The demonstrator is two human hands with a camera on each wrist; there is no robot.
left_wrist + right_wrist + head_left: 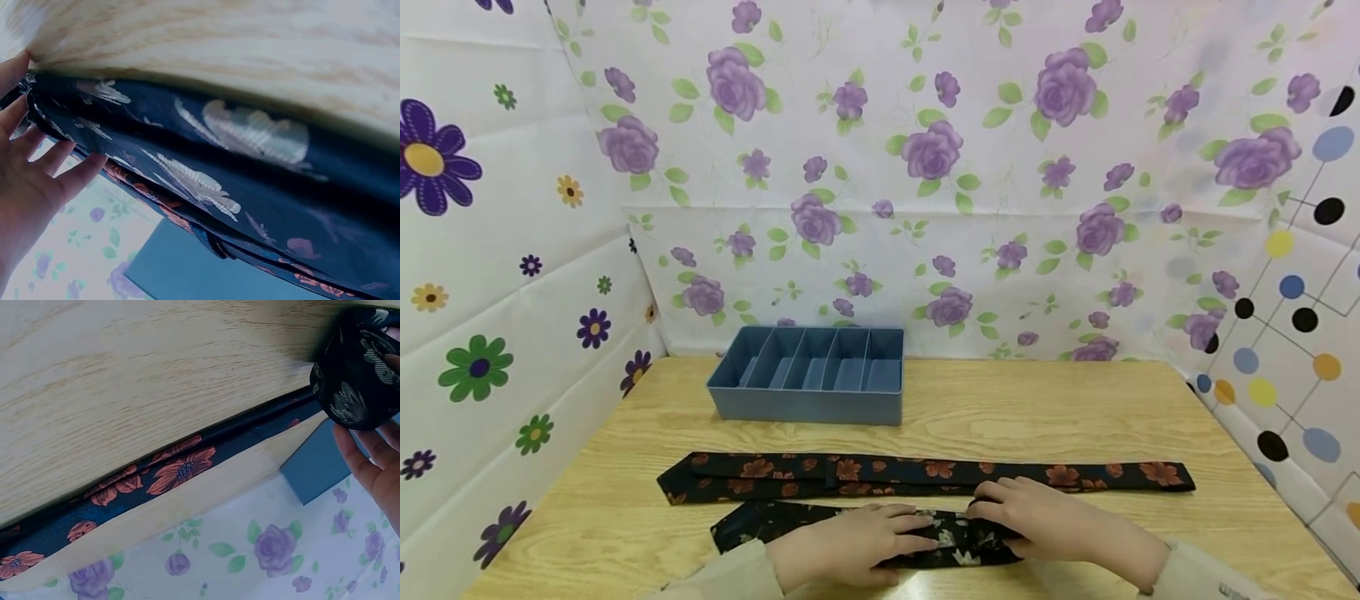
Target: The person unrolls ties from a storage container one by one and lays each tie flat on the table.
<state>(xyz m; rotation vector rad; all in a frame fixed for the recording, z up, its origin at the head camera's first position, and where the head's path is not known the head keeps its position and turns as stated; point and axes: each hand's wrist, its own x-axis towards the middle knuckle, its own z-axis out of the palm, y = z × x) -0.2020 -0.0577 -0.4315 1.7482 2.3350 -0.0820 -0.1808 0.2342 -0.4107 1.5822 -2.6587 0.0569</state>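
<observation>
A black necktie with white flowers [961, 554] lies across the front of the table, its pointed wide end to the left. My left hand [857, 543] rests on its middle with fingers stretched out; in the left wrist view the fingertips touch the dark cloth. At the other end my right hand [1037, 521] grips the tie, its fingers bent over the cloth. The right wrist view shows that end as a rounded, rolled bundle [353, 387] held between thumb and fingers. Just behind lies a second dark necktie with orange flowers [940, 472], stretched out lengthwise.
A blue-grey box [805, 406] with several compartments stands at the back left of the wooden table [1037, 408]. Purple-flowered cloth [925, 250] hangs behind the table, and patterned cloths stand at both sides.
</observation>
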